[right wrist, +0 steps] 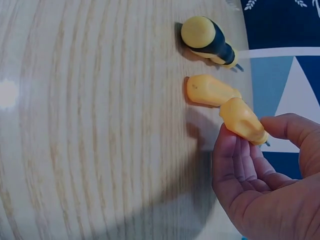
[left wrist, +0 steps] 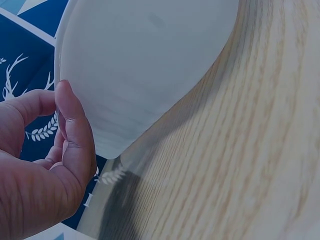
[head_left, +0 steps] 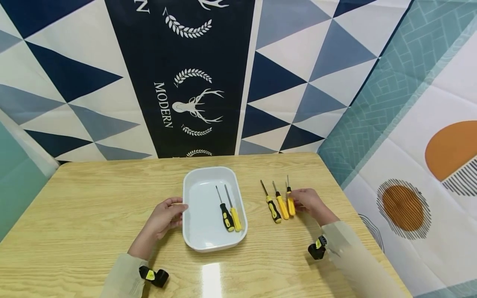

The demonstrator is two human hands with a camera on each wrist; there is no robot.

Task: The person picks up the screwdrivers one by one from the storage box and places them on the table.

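Note:
A white tray (head_left: pixel 203 244) stands on the table with two screwdrivers inside: one black and yellow (head_left: pixel 225 216), one with a yellow handle (head_left: pixel 234 218). My left hand (head_left: pixel 164 217) holds the tray's left rim, thumb over the edge and fingers against the outer wall (left wrist: pixel 150 75). To the tray's right, a black-and-yellow screwdriver (head_left: pixel 273 210) and a yellow-handled screwdriver (head_left: pixel 282 207) lie side by side. My right hand (head_left: pixel 307 200) pinches the rightmost yellow-handled screwdriver (right wrist: pixel 242 120) between thumb and fingers. Its handle is close beside the neighbouring yellow handle (right wrist: pixel 207 90).
The wooden table (head_left: pixel 93 198) runs back to a wall covering (head_left: pixel 201 62) with triangles and deer prints. A patterned cloth (head_left: pixel 406 198) hangs along the right edge. Each wrist wears a small black camera (head_left: pixel 154 276).

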